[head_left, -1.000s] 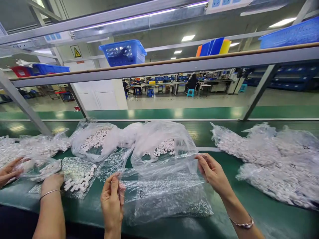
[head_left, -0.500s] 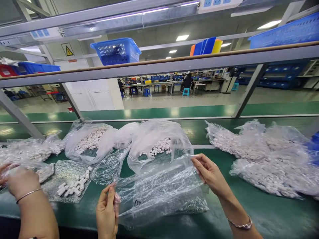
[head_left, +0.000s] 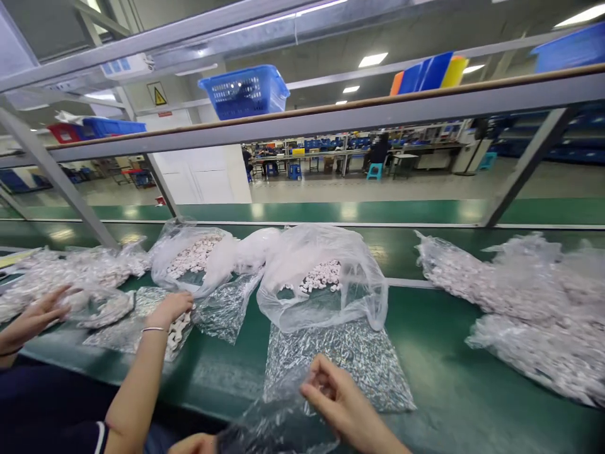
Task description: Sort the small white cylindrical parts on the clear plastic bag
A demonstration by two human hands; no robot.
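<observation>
Bottom edge crops left fingers [head_left: 204, 442] and clear bag [head_left: 278, 419]; right edge, a blue basket [head_left: 573, 49].

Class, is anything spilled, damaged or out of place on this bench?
Nothing stands out. The middle bag slumps open, but its white parts lie inside, and no spill shows on the bench. Film at the right hand is blurred; damage there is unclear.

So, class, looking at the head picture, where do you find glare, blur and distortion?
Head view: ceiling lights burn out white; pale reflections spot the far green strip; flat plastic glitters; the bag by the right hand looks soft and smeared; side posts lean outward at the top, probably wide-lens distortion.
</observation>
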